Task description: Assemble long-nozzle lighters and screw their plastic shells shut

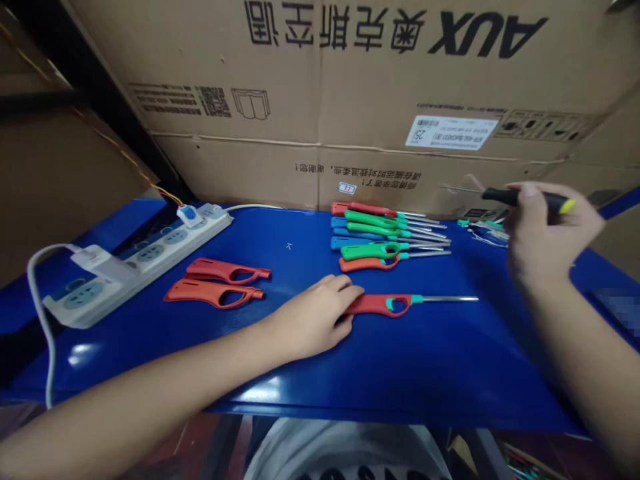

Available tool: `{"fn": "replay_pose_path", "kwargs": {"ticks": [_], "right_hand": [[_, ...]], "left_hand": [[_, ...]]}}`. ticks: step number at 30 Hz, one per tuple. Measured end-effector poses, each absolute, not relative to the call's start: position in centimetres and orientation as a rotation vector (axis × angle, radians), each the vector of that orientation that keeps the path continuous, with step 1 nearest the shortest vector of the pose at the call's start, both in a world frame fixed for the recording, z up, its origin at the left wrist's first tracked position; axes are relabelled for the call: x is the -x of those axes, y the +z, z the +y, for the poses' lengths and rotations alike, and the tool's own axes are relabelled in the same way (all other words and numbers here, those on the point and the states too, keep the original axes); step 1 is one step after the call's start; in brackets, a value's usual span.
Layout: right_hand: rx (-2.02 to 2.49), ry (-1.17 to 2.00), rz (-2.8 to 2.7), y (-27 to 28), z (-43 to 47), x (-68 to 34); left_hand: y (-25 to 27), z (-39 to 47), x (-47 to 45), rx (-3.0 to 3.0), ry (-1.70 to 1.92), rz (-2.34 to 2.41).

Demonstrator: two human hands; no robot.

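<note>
My left hand (325, 317) is closed around the handle end of a red long-nosed gas lighter (373, 304), which lies on the blue table with its metal tube pointing right. Raised at the right, my right hand (547, 230) grips a screwdriver (510, 197) with a black and yellow handle; its thin shaft points left and is blurred. Behind the red lighter lies a pile of lighters (370, 230) in red, green, blue and orange, tubes to the right. Left of my left hand rest two orange-red lighter casings (215, 293) without tubes.
A white power strip (150, 257) with plugs and cables stands at the left. Small teal parts and thin wires (485, 230) lie near my right hand. A big cardboard box (280, 147) walls off the back of the blue table (400, 373).
</note>
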State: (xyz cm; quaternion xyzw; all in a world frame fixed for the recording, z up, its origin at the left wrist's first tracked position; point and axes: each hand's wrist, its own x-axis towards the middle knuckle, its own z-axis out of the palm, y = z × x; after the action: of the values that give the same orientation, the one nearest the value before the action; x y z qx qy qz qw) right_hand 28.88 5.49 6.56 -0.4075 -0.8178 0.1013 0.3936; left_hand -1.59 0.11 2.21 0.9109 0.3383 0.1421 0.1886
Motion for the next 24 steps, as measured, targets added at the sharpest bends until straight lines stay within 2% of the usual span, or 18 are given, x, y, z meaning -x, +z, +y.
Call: {"fn": "replay_pose_path", "kwargs": {"ticks": [5,9,16,24], "right_hand": [[0.965,0.525,-2.01,4.7,4.4,-19.9],[0.914,0.724,-1.958,3.1,5.1,-16.5],[0.818,0.601,-2.032,1.7,6.8,-14.3],[0.839,0.677,-1.959,1.1,7.1,-13.9]], "left_hand": [[1.7,-0.2,1.3,-2.596,0.423,0.89],[1.5,-0.2,1.2,-2.641,0.439,0.849],[1.4,-0.1,1.1,-2.617,0.476,0.8],[0.3,0.9,1.1,-2.535,0.596,0.711]]}}
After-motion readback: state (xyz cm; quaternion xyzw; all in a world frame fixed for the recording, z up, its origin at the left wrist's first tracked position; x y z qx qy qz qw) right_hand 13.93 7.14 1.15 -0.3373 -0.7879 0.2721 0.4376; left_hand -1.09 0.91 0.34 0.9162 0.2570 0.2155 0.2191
